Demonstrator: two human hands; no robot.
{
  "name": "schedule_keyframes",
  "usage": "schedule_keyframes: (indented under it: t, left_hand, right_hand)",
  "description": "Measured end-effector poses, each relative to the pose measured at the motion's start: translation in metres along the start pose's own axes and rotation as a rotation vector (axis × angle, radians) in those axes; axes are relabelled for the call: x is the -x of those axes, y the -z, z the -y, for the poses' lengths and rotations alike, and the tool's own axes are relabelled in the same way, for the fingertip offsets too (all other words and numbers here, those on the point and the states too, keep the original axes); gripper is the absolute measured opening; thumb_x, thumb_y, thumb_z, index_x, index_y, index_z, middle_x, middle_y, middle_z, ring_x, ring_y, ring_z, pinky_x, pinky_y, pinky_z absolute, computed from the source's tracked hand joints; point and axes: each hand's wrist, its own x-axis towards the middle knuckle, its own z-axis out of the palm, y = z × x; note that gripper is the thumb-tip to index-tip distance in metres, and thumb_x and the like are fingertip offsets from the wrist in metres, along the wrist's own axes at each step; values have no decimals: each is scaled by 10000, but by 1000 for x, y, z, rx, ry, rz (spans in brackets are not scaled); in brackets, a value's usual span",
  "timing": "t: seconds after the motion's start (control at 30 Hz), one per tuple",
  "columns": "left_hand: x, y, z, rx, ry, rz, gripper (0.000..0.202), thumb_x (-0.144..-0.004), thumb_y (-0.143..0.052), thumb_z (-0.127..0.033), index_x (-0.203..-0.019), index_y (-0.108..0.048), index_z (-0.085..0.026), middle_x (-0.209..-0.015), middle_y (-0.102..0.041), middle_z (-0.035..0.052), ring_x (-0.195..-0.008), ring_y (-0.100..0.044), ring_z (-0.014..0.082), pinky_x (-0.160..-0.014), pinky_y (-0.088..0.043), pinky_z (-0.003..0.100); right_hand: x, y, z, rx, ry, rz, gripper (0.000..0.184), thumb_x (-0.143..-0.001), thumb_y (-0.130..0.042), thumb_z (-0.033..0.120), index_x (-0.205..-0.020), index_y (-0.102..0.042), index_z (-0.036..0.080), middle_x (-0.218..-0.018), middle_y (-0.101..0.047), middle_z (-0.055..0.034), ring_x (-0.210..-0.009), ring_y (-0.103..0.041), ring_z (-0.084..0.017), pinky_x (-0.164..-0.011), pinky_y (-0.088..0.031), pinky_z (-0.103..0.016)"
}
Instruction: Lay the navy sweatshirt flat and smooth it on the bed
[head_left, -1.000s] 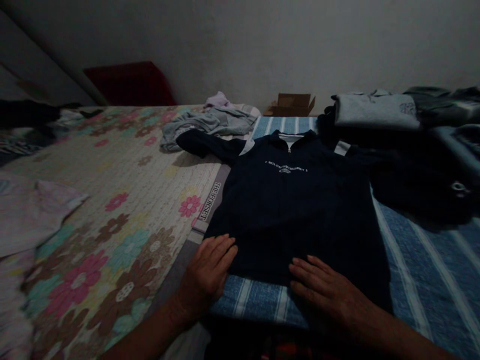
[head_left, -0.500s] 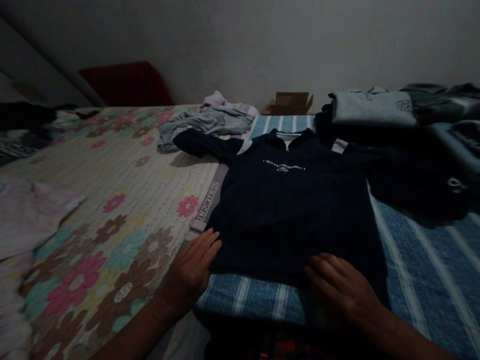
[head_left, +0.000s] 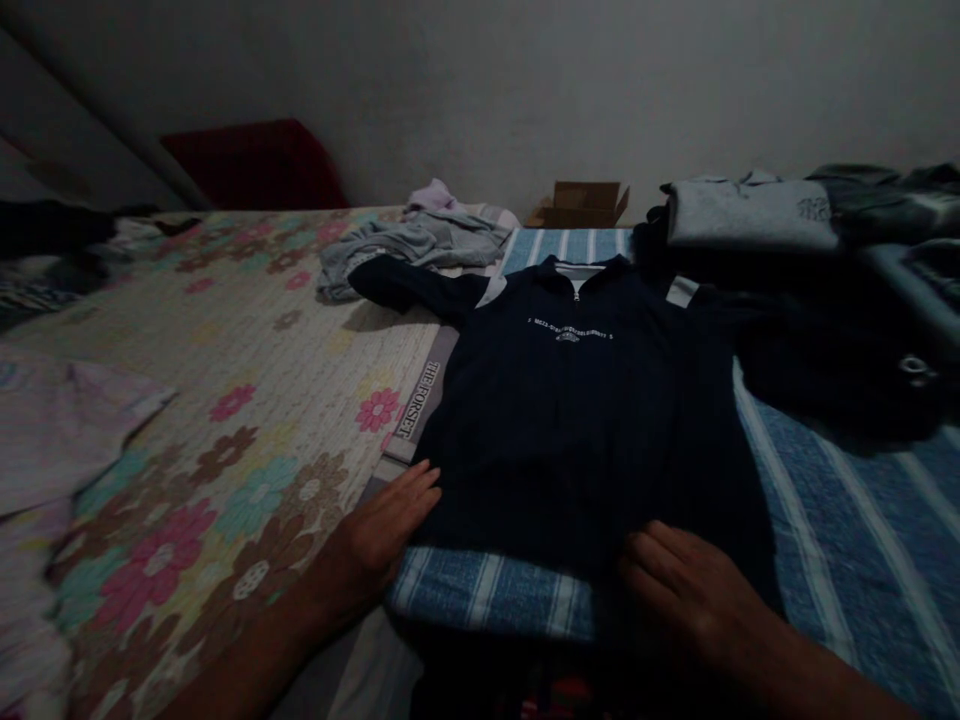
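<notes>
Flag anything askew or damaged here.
Mildly odd: the crumpled gray clothes, back left of the navy top, look messy compared with the folded gray garment at right. No spill or damage visible, though it's dim.

The jacket (head_left: pixel 555 420) is navy with pale shoulder patches, the cloth (head_left: pixel 810 540) blue with white stripes.

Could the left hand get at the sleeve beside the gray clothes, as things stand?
Probably yes: nothing lies over the sleeve, and the left hand rests open at the edge of the shirt, though it would have to stretch forward.
</notes>
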Motion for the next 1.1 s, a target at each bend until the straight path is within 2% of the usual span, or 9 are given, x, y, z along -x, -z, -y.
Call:
schedule_keyframes:
  t: [0.27,0.47,0.6,0.7,0.8,0.9,0.93,1.0,1.1]
  left_hand:
    - [3,0,5,-6,30,69,514,-893,-323,-83,-1395,-375,-180,-1386,-511,99,-1329,-403,206,-1058,-424,349]
    - [0,14,2,-34,112,211,475,-881,-354,-85,-1327,-481,-184,-1358,-539,108,-1270,-480,213,-992,-483,351]
    - [-13,32,-5,-12,87,236,557,-817,-402,-73,-1332,-496,-262,-1405,-492,70,-1251,-500,244,-963,-507,418]
    - [-47,44,-14,111,1,205,529,-820,-394,-62,-1301,-516,-244,-1405,-495,63,-1268,-483,211,-982,-497,382]
    - [-100,41,-23,243,-27,207,402,-875,-403,-117,-1234,-558,-208,-1355,-546,71,-1252,-496,176,-1006,-471,339]
    - [-157,13,-25,299,-5,217,348,-927,-396,-180,-1237,-552,-148,-1317,-572,102,-1262,-481,161,-1055,-406,323]
    - [-173,1,-23,302,-3,270,361,-939,-395,-201,-1268,-530,-143,-1354,-540,108,-1296,-442,167,-1078,-372,336]
    - [-200,-25,-12,242,31,391,386,-951,-408,-262,-1318,-494,-182,-1447,-435,111,-1367,-336,223,-1104,-312,434]
    - [-222,-54,15,89,249,470,472,-957,-392,-383,-1393,-402,-203,-1528,-280,137,-1412,-213,300,-1098,-211,573]
  right_hand:
    - [0,-3,-5,-47,1,40,294,-923,-302,61,-1006,-579,116,-812,-554,-71,-685,-450,-172,-566,-374,-301]
    - [-3,0,-5,-60,-22,-45,158,-941,-455,188,-948,-608,153,-882,-605,-83,-760,-529,-173,-634,-434,-303]
    - [-15,14,-14,-36,-62,-148,140,-926,-475,149,-895,-611,150,-835,-616,-73,-731,-543,-159,-614,-438,-280]
    - [-30,31,-34,63,-127,-131,173,-922,-454,132,-861,-614,153,-835,-614,-76,-731,-542,-164,-638,-442,-288]
    - [-50,42,-64,197,-236,4,168,-914,-462,173,-858,-621,168,-872,-614,-82,-779,-551,-187,-675,-444,-304]
    - [-67,39,-99,289,-326,112,159,-920,-465,224,-912,-618,182,-966,-618,-90,-883,-556,-210,-768,-436,-322]
    - [-69,36,-111,305,-351,147,161,-924,-469,248,-951,-615,185,-1008,-616,-92,-933,-553,-218,-812,-427,-334]
    - [-68,27,-136,342,-427,195,210,-931,-475,307,-1050,-600,188,-1112,-599,-106,-1054,-527,-245,-904,-391,-381]
    - [-51,15,-171,415,-648,174,409,-949,-431,417,-1252,-515,156,-1327,-486,-162,-1237,-419,-303,-975,-337,-468]
